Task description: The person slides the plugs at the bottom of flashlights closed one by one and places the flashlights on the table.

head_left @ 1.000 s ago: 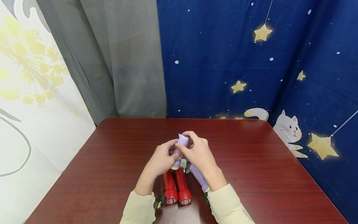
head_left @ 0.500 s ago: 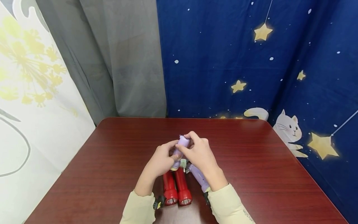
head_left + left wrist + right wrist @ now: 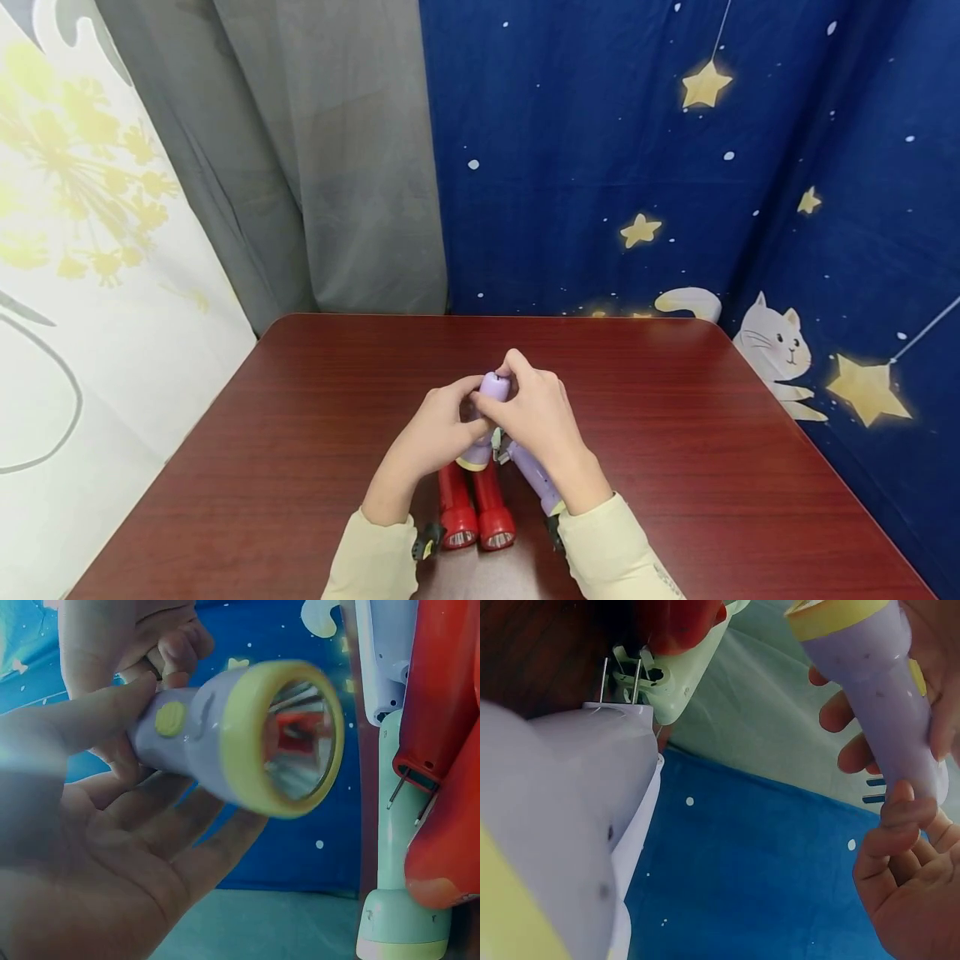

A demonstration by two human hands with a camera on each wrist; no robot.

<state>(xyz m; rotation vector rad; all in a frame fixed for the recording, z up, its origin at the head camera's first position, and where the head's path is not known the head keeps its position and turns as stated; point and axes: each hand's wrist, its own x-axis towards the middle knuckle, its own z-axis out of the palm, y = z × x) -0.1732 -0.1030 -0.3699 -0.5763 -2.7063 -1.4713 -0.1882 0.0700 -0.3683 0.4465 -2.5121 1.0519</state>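
Observation:
A lavender flashlight (image 3: 493, 386) with a yellow rim and yellow switch is held above the table between both hands. My left hand (image 3: 435, 427) grips its body, thumb near the switch (image 3: 170, 718) and fingers beneath, as the left wrist view shows. My right hand (image 3: 534, 410) pinches the tail end with thumb and fingers. Two thin prongs (image 3: 874, 799) stick out beside the tail in the right wrist view. Below the hands lie two red flashlights (image 3: 456, 510), a second lavender flashlight (image 3: 531, 477) and a pale green flashlight (image 3: 394, 802), mostly hidden in the head view.
The dark red wooden table (image 3: 337, 400) carries the flashlights close together near its front. Metal prongs (image 3: 636, 681) stand out from the second lavender one. A grey curtain (image 3: 360, 167) and a blue starry curtain (image 3: 562, 167) hang behind the table.
The held flashlight has turned and tilted in the hands: its tail sits a little lower and its yellow rim has moved slightly toward me. Both hands stay nearly in place.

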